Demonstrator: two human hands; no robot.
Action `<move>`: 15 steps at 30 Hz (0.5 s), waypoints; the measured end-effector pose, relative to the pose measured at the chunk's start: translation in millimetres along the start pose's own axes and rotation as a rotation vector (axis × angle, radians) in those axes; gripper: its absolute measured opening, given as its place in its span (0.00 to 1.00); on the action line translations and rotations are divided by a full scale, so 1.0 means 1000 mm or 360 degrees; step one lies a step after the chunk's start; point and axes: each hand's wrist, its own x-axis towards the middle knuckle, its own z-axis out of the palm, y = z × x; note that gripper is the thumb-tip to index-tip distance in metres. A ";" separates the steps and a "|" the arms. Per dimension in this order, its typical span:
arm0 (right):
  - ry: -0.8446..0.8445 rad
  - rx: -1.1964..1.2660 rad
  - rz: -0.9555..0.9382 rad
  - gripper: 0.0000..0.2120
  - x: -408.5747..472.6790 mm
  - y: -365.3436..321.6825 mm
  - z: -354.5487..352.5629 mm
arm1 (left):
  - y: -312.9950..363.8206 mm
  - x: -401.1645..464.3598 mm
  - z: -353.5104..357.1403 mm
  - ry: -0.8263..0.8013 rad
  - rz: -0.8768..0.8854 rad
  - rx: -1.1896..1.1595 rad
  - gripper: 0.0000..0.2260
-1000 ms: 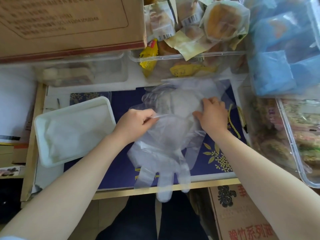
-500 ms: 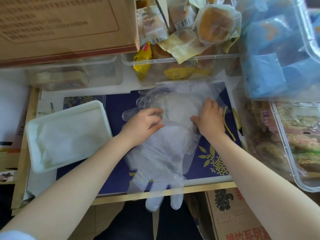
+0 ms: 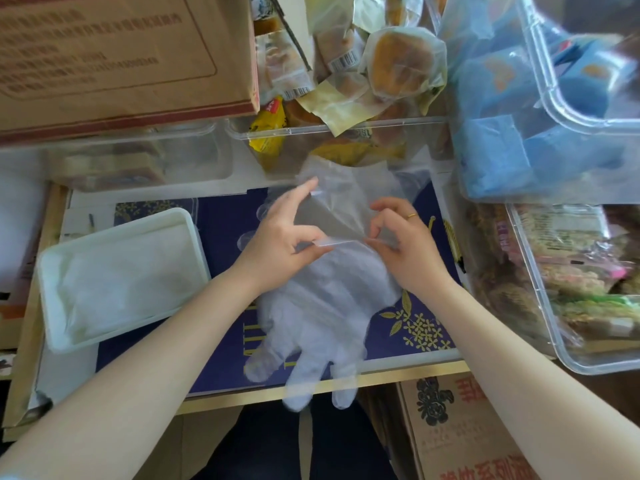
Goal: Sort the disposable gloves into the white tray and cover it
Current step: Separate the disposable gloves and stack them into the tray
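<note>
A pile of clear disposable gloves (image 3: 322, 306) lies on the dark blue mat in the middle, with fingers hanging over the front edge. My left hand (image 3: 280, 233) and my right hand (image 3: 401, 240) pinch the cuff edge of the top glove (image 3: 346, 206) between thumb and fingers and hold it lifted, spread between them. The white tray (image 3: 52, 271) sits to the left of the pile, tilted, with clear gloves (image 3: 117, 289) inside it. No tray cover can be made out.
A cardboard box (image 3: 114, 53) rests at the back left on a clear bin. A clear bin of wrapped pastries (image 3: 346, 81) stands behind the gloves. Bins with blue packets (image 3: 519, 133) and snacks (image 3: 571, 289) crowd the right. Another printed box (image 3: 460, 427) stands below the front edge.
Both hands rose off the pile, pinching the top glove's cuff and lifting it toward the back. The camera view shifted slightly.
</note>
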 end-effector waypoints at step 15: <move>-0.0296 0.1108 0.0582 0.32 -0.008 0.015 -0.030 | 0.011 -0.002 -0.008 0.0002 0.0179 -0.0141 0.10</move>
